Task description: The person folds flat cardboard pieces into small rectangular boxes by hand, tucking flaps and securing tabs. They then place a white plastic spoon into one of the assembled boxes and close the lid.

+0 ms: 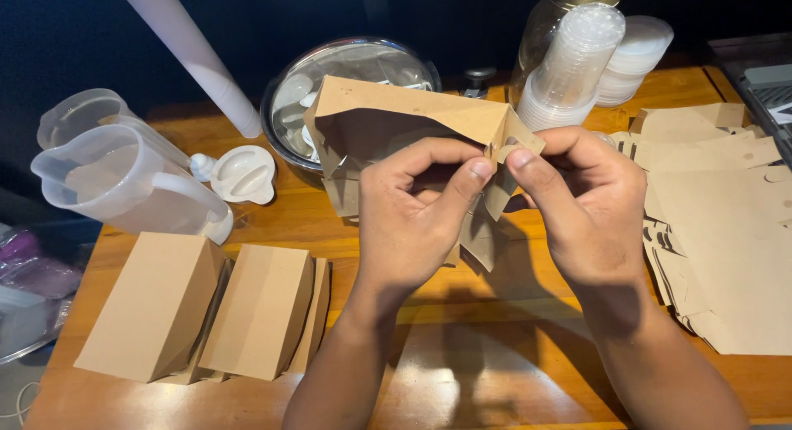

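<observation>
Holding a half-folded brown cardboard box [396,129] up over the middle of the wooden table [462,372], the person works at its right-hand corner, where a small tab [516,141] sticks out. The left hand [412,224] is closed on the cardboard just under that corner, thumb and forefinger pinched together on the flap, and the right hand [586,203] is clamped on the tab itself with thumb tip pressed against the edge. The step seems to be seating that tab into its slot, and doing it well likely means keeping the left pinch firm so the wall stays square while the right thumb slides the tab in flat, not bent. Pressing too hard could crease the thin card or tear the tab at its root, so a short, steady push along the fold line looks safer than a twist. The open mouth of the box faces the camera, and lower flaps hang loose under the hands; they should stay free until the corner holds. Two finished boxes [206,310] lie on their sides at the near left of the table, and a stack of flat unfolded blanks [718,232] lies at the right. Behind stand two clear plastic jugs [115,174], a metal bowl [289,108], stacked plastic cups [569,63] and a white tube [194,55].
</observation>
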